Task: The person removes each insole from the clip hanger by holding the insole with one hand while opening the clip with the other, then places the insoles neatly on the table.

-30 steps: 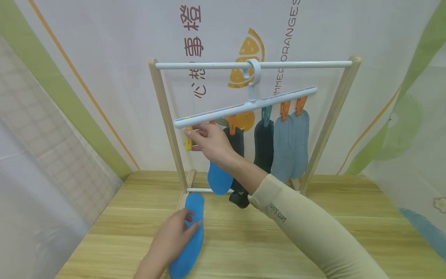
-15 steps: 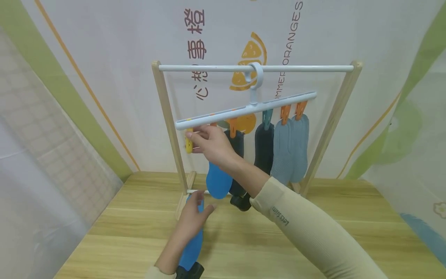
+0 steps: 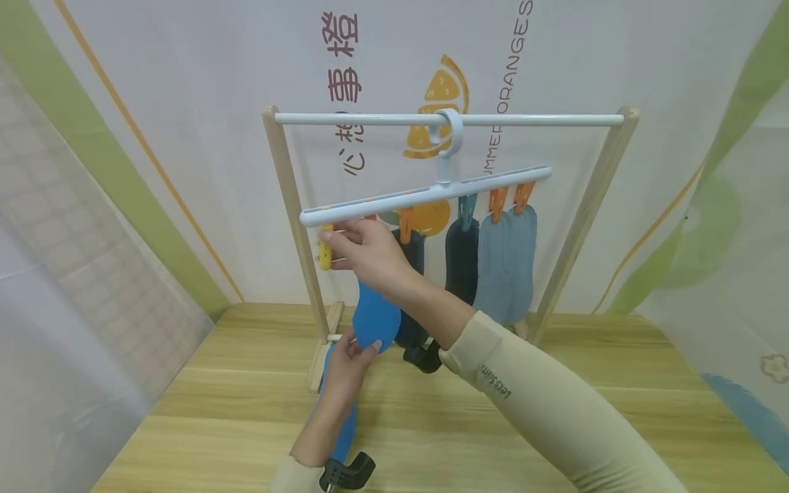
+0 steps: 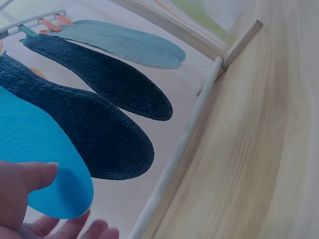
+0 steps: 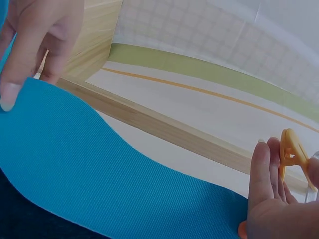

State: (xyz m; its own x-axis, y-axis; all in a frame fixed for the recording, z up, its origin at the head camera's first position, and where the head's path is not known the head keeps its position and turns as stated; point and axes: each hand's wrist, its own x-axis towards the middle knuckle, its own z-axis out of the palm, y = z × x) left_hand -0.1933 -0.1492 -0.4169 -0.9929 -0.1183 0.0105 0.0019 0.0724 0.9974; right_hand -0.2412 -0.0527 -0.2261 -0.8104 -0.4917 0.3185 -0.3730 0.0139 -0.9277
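Note:
My right hand pinches a yellow clothespin at the low left end of the tilted white hanger. A blue insole hangs beside it from an orange clip, its upper part behind my right hand in the head view. My left hand holds that insole's lower end, thumb on the front and fingers behind. In the left wrist view the thumb lies across the blue insole. A second blue insole lies on the table, partly covered by my left forearm.
The hanger hooks over the white top bar of a wooden-sided rack. Two dark insoles and two grey-blue insoles hang further right, held by teal and orange clips. The rack stands on a wooden table.
My left hand has left the blue insole on the table, moved up and right, and taken hold of the hanging blue insole's lower end. My right hand stays at the yellow clothespin.

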